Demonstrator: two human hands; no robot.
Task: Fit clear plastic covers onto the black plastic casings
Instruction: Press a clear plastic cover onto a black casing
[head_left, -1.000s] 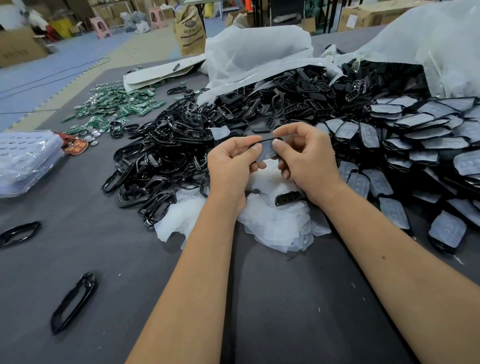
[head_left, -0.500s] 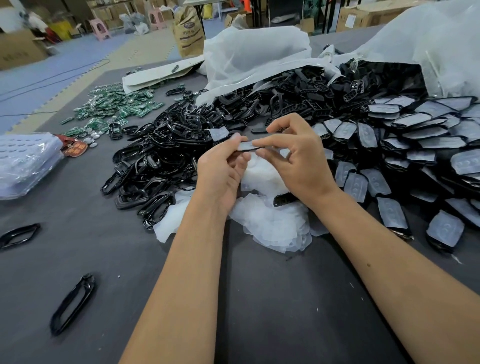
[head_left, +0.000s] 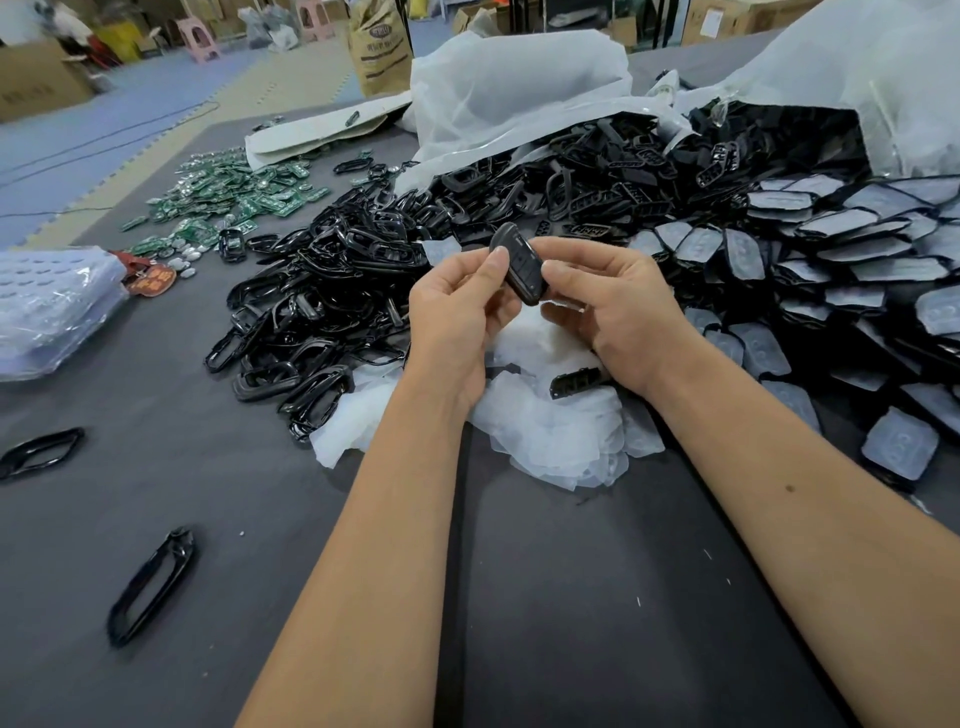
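Both my hands hold one black casing (head_left: 521, 267) up above the table, tilted with its face toward me. My left hand (head_left: 457, 317) pinches its left edge with the thumb on top. My right hand (head_left: 615, 306) pinches the right edge. Whether a clear cover sits on the casing I cannot tell. Under my hands lies a heap of clear plastic covers (head_left: 550, 431) with another black casing (head_left: 574, 383) resting on it. Casings with covers on them (head_left: 841, 270) are spread at the right.
A big pile of black frames (head_left: 332, 291) fills the middle left. Green circuit boards (head_left: 228, 197) lie farther back. Two loose black frames (head_left: 150, 587) (head_left: 39, 452) sit on the grey table near me. White bags (head_left: 519, 88) stand behind; a plastic-wrapped stack (head_left: 47, 306) is at the left edge.
The casing has been turned from edge-on and flat to tilted upright with its face toward me. Both hands shifted slightly and re-gripped its two edges.
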